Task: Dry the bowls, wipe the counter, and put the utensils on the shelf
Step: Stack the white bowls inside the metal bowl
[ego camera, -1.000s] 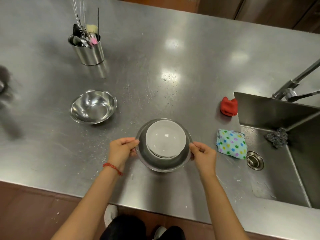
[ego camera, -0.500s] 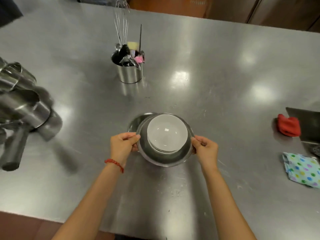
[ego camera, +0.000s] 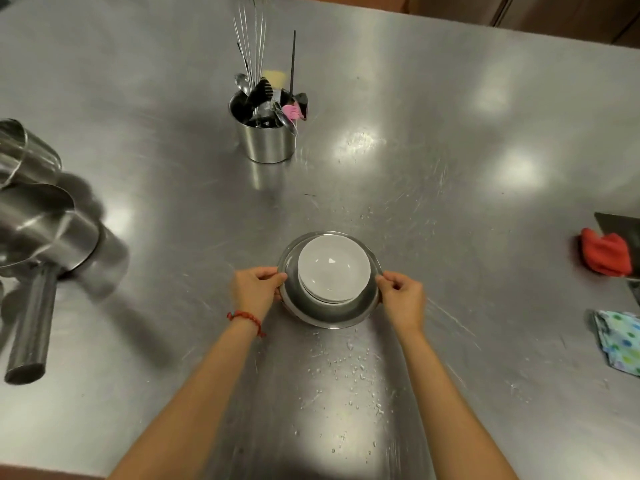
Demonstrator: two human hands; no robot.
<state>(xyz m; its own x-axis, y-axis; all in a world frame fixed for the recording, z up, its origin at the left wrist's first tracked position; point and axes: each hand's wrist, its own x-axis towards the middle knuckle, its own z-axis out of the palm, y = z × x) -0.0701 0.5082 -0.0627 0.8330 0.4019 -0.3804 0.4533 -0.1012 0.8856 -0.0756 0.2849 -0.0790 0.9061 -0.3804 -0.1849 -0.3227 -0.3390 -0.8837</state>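
Now the steel counter [ego camera: 450, 168] fills the view, with water drops on it near the person. Both forearms reach forward from the lower edge. At the middle sits a steel bowl [ego camera: 329, 311] with stacked white bowls [ego camera: 332, 268] inside it. The left hand [ego camera: 254, 289] pinches its left rim, and the right hand [ego camera: 403, 299] pinches its right rim, fingers curled. Further back stands a utensil holder [ego camera: 268, 142] full of utensils. A red bracelet [ego camera: 244, 317] is on the left wrist.

Overhead lights are glaring in patches off the steel counter [ego camera: 450, 168]. The pots [ego camera: 38, 216] at left are smearing with blur, and edges are bowing.
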